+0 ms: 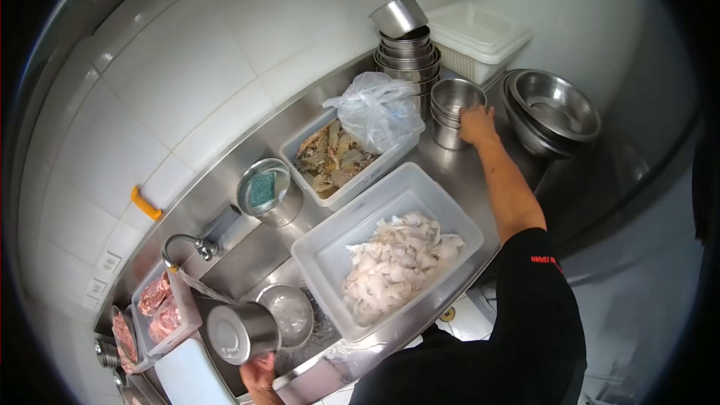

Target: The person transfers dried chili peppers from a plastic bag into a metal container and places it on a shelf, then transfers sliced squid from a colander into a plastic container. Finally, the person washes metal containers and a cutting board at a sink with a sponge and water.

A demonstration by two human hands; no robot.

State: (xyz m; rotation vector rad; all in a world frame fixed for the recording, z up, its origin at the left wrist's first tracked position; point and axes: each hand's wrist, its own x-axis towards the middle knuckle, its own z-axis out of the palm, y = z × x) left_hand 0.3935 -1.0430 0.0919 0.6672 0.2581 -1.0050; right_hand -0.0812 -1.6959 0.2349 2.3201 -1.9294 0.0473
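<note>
My right hand (478, 124) reaches to a short stack of steel pots (451, 135) at the back right, its fingers on the rim and side of the stack. At the lower left my left hand (259, 375) holds a steel pot (244, 332) tilted over the sink, its round base facing up and left. A clear-looking round bowl with water (286, 315) sits in the sink beside that pot. Between my hands stands a plastic tub (319, 246) with pale, whitish pieces of raw food (397, 259).
Behind are a shrimp tub (334, 156) with a plastic bag (377, 109), a pot with a green sponge (262, 189), taller stacked pots (407, 56), white baskets (480, 37) and steel bowls (555, 105). Left are a faucet (187, 240), meat tub (166, 313) and white board (193, 376).
</note>
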